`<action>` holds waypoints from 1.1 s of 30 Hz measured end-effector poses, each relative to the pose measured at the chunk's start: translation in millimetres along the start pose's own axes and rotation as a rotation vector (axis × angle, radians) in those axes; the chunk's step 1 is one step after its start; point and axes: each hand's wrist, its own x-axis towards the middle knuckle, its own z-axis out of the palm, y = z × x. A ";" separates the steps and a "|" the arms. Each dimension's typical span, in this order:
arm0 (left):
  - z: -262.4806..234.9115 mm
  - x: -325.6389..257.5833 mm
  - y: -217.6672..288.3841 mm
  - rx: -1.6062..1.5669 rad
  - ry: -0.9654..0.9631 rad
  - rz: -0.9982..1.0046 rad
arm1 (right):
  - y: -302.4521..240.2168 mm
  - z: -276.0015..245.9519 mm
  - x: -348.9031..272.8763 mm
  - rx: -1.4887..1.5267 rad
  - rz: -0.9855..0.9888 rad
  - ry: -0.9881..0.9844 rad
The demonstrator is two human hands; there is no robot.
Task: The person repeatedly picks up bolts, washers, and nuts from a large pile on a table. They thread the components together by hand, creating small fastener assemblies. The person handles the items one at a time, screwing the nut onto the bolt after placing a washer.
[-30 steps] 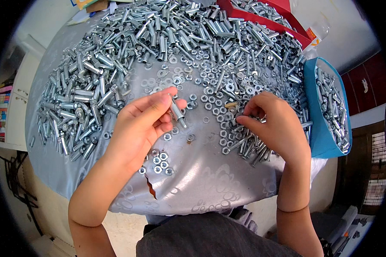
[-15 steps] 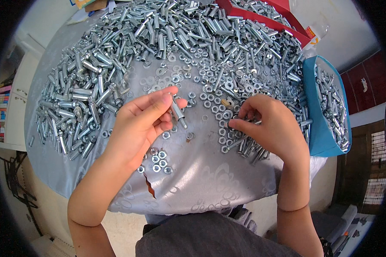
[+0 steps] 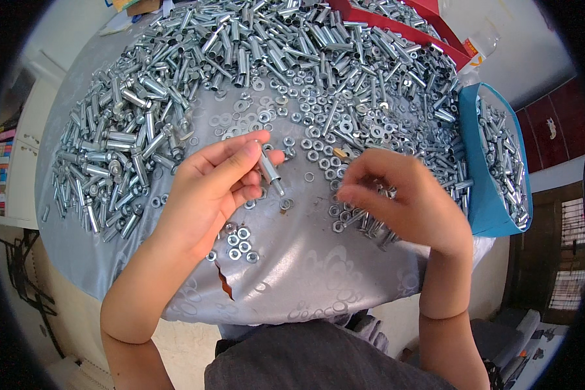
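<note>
Between the thumb and fingers of my left hand is a silvery expansion bolt, a metal sleeve with a narrower threaded end pointing down toward me. My right hand hovers over the right part of the nuts, fingers curled in and thumb close to the index finger. Whatever those fingertips hold, if anything, is hidden. Loose hex nuts spread beside that hand, and bolts lie partly beneath it. A small group of nuts sits below my left hand.
A big heap of metal sleeves covers the table's far side, with assembled sleeve bolts at left. Flat washers lie mid-table. A blue container full of bolts stands right; a red box is at the back. The grey tablecloth has a tear.
My right hand has lifted slightly off the nuts and bolts, its fingertips shifting a little left. My left hand keeps the expansion bolt in nearly the same place.
</note>
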 end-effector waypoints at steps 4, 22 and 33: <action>-1.8 2.2 0.4 0.008 0.001 -0.002 | -0.4 6.4 1.3 -0.019 -0.064 -0.011; 1.0 -0.5 -3.1 0.032 -0.009 -0.071 | -1.0 8.0 5.0 0.001 -0.349 0.102; 1.6 -1.4 -4.5 0.044 -0.075 -0.044 | -2.1 25.8 10.2 0.035 -0.447 0.092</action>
